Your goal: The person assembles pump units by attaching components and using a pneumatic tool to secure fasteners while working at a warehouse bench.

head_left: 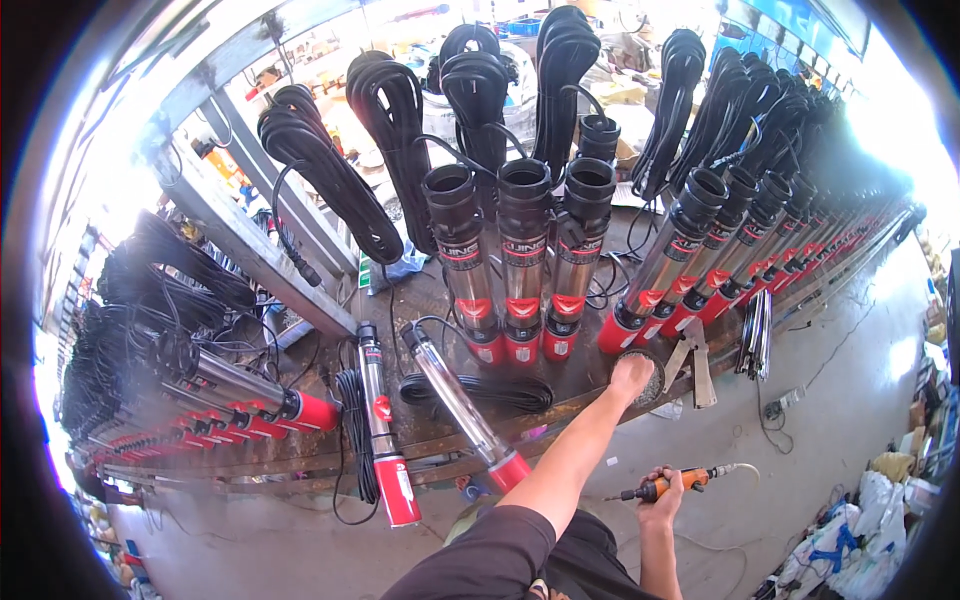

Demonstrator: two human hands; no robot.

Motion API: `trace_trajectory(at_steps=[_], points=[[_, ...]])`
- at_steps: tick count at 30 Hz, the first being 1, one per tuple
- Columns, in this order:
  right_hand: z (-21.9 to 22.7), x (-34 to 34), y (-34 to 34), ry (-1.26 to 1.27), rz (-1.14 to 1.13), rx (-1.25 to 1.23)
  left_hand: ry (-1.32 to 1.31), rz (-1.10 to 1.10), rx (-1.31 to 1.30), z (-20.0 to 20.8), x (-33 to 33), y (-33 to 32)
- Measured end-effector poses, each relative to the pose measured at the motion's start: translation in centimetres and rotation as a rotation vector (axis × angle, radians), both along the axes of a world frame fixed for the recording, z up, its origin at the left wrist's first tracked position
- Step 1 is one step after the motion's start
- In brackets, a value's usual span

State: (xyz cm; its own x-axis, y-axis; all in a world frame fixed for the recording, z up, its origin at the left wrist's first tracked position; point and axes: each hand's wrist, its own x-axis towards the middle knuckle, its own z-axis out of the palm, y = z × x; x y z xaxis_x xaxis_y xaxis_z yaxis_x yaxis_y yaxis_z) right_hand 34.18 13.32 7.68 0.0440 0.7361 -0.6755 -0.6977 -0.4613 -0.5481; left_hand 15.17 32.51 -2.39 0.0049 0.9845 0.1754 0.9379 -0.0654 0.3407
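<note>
My left hand [631, 373] reaches down over a small round dish [652, 385] at the bench's front edge. Its fingers are down at the dish, and I cannot make out what they touch. Lower and to the right, my right hand [661, 497] is wrapped round an orange and black power screwdriver [676, 486], its bit pointing left and a pale hose at its rear. Beyond my left hand, three cylindrical pumps [523, 260] stand upright, with black tops, silver bodies and red bases. Two more pumps lie at the front, one silver [376, 400] and one with a clear-looking body [462, 400].
A long row of pumps [690, 245] runs right along the bench [580, 408]; another [230, 390] lies left. Coiled black cables [570, 80] rise behind. Near my left hand are a two-legged metal piece [700, 370] and a bundle of thin rods [756, 335]. A steel post [260, 245] stands left.
</note>
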Motion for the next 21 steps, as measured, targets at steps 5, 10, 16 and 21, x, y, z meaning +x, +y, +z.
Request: trace_trajectory(at_steps=[5, 10, 16, 21], points=[[0.2, -0.7, 0.4, -0.105, 0.03, 0.076, -0.515, 0.278, -0.038, -0.6, 0.0, 0.5], [2.4, -2.1, 0.8, -0.217, 0.058, 0.125, -0.532, 0.22, -0.032, -1.2, -0.6, -1.2], [4.4, -2.4, 0.3, -0.179, -0.003, 0.247, -1.897, 0.206, -0.297, 3.9, -1.4, -3.6], [7.8, -4.7, 0.7, -0.237, 0.004, 0.6, -2.376, 0.298, -0.3, 10.8, -6.5, -14.8]])
